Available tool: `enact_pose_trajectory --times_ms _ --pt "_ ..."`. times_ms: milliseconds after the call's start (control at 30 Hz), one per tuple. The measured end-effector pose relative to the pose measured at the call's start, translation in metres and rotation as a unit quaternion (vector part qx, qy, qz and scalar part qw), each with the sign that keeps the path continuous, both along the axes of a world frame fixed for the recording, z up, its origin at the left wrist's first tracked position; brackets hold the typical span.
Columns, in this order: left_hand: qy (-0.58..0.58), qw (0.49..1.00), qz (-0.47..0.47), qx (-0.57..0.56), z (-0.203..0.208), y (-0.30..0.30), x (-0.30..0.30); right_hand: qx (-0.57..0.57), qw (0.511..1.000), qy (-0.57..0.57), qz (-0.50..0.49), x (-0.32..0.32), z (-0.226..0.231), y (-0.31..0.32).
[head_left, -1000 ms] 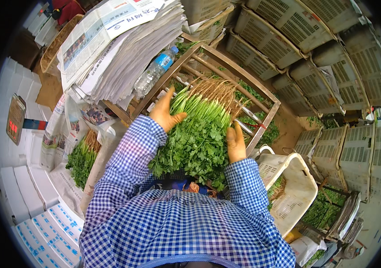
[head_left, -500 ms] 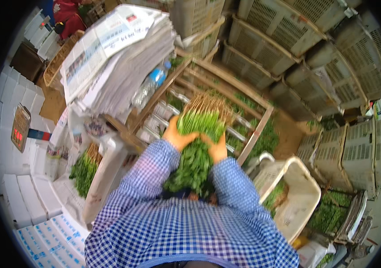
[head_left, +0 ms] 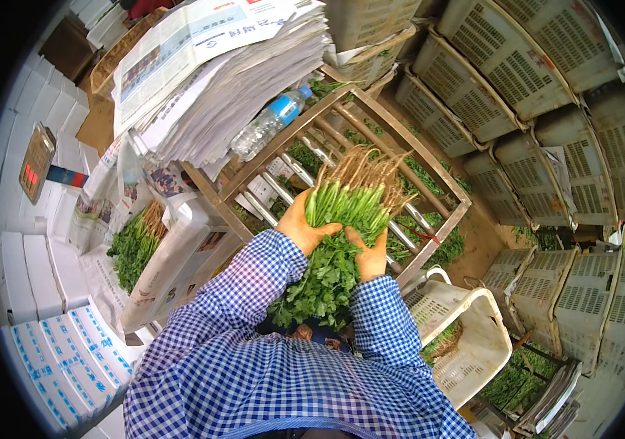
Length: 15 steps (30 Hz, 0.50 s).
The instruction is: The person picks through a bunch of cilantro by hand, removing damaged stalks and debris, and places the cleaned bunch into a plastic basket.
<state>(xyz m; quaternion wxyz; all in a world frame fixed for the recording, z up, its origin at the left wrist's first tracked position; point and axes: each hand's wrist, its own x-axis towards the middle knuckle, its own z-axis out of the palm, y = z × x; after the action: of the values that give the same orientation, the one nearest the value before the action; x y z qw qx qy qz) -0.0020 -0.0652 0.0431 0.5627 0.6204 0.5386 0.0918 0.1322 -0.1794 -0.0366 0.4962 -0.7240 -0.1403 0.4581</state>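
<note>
Bunch of leafy greens point(head_left: 331, 269), held over brown frame point(head_left: 413, 148) between left hand point(head_left: 304, 223) and right hand point(head_left: 369, 256), with fingers clamped on both sides. Apparently gathering it tight; calls next for even pressure from either side.

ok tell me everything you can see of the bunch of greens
The bunch of greens has tangled brown roots, pale green stalks and green leafy tops. It looks fresh; no tie shows. The left hand and right hand clasp it from both sides, roots at the far end, above a brown barred frame.
</note>
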Motion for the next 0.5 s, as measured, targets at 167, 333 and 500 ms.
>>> enact_pose_trajectory --times_ms 167,333,500 --pt "-0.138 0.99 0.008 -0.013 -0.028 0.003 -0.015 0.06 0.998 -0.023 -0.016 0.013 -0.051 -0.007" --pt "-0.139 0.988 -0.031 -0.061 -0.023 0.013 -0.017 0.074 0.996 0.046 -0.033 0.072 -0.057 -0.021" --pt "-0.36 0.933 -0.02 -0.001 0.022 0.019 -0.123 0.095 0.976 -0.177 -0.079 -0.094 0.1 0.0"
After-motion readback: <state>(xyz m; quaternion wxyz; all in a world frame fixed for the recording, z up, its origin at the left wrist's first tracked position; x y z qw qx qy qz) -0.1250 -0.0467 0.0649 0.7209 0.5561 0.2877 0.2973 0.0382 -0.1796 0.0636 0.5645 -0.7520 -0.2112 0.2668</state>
